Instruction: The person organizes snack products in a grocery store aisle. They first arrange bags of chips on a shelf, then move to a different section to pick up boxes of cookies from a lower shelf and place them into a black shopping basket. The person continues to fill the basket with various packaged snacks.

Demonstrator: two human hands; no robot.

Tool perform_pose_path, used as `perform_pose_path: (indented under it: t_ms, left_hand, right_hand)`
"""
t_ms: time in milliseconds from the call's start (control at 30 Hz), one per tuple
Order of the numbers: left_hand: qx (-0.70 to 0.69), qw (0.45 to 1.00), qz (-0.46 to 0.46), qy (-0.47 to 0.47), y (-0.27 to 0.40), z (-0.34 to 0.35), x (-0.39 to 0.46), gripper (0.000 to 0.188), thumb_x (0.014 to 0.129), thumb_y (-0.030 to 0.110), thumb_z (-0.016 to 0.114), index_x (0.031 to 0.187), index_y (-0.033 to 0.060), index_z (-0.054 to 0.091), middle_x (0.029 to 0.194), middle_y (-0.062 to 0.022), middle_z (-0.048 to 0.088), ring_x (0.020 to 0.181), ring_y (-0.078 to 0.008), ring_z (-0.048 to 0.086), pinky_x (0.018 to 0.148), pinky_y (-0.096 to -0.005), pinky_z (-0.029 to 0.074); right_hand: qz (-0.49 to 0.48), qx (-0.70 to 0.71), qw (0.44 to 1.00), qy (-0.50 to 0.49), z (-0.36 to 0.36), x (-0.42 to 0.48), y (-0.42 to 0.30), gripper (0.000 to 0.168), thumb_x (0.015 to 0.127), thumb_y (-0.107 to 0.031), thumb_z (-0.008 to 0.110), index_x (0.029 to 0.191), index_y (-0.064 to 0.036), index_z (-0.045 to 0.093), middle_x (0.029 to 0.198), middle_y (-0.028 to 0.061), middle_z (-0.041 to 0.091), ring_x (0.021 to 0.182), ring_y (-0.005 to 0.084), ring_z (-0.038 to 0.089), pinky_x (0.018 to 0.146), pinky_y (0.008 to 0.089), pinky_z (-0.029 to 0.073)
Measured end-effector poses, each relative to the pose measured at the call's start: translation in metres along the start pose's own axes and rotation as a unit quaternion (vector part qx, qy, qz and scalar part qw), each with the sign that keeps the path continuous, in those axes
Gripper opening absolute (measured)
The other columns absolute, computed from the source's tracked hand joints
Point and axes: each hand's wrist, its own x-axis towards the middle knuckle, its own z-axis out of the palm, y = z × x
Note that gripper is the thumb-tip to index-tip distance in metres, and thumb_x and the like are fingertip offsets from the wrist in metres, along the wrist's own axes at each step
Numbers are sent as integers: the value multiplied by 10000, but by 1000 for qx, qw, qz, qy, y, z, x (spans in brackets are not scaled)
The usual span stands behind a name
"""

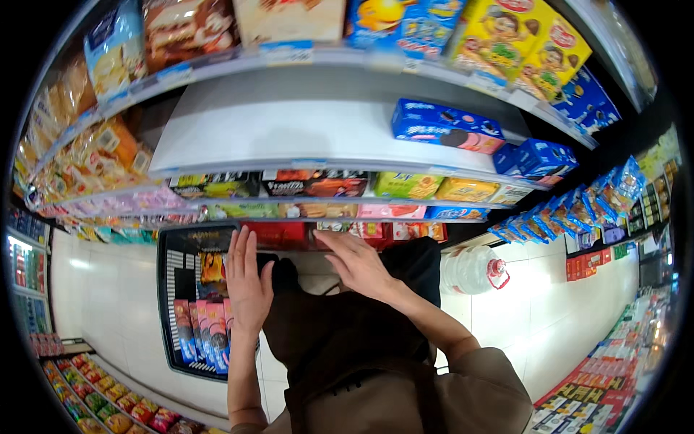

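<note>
Both hands hover in front of my lap, empty. My left hand (248, 282), fingers straight and thumb apart, is over the right side of a dark plastic basket (164, 304). Inside the basket stand several blue-and-pink cookie boxes (209, 331) beside a yellow-and-dark packet (212, 267). My right hand (355, 264) is stretched out above my knees, pointing toward the lower shelves. Ahead is a white shelf (293, 122) with a blue-and-pink cookie box (447, 126) lying on its right half. Another blue box (542, 158) sits at that shelf's right end.
A large clear water bottle (470, 270) with a red cap stands on the tiled floor (547, 293) at my right. Blue snack bags (569, 206) hang on the right. Yellow boxes (520, 49) fill the upper shelf; packaged bread (92, 163) is at left. Lower shelves hold more boxes (314, 183).
</note>
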Motion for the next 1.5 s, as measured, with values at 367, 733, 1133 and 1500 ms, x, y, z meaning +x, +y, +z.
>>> perform_pose_path:
  t_ms: [367,733,1133,1500]
  left_hand:
    - [3,964,267,1,143,27,164,673,897,98,703,1503,24,418,1586,-170,388,1491,-386,345,1183,-547,340]
    - [-12,951,307,-36,198,79,252,669,860,121,741,1451,-8,455,1492,-235,467,1432,-407,400,1193,-499,329]
    - [3,960,271,-71,198,82,253,690,769,109,804,1392,-13,534,1239,-155,592,1202,-341,557,1037,-467,431]
    - [44,953,292,66,164,47,220,509,749,12,713,1248,-4,611,1145,-142,590,1111,-327,562,945,-439,436]
  right_hand:
    - [-12,-285,934,216,-175,38,17,603,870,-21,682,1451,-39,521,1486,222,478,1373,412,467,1123,529,382]
    - [79,-385,908,147,-230,73,60,816,738,-106,810,1462,-3,447,1470,257,470,1440,421,392,1175,632,280]
    - [65,-381,911,142,-229,67,67,726,715,-55,826,1397,-83,578,1272,175,584,1274,350,524,1172,614,302]
    - [-39,-387,906,167,-203,77,30,676,716,-73,822,1358,-130,614,1184,131,591,1157,335,564,1158,580,342]
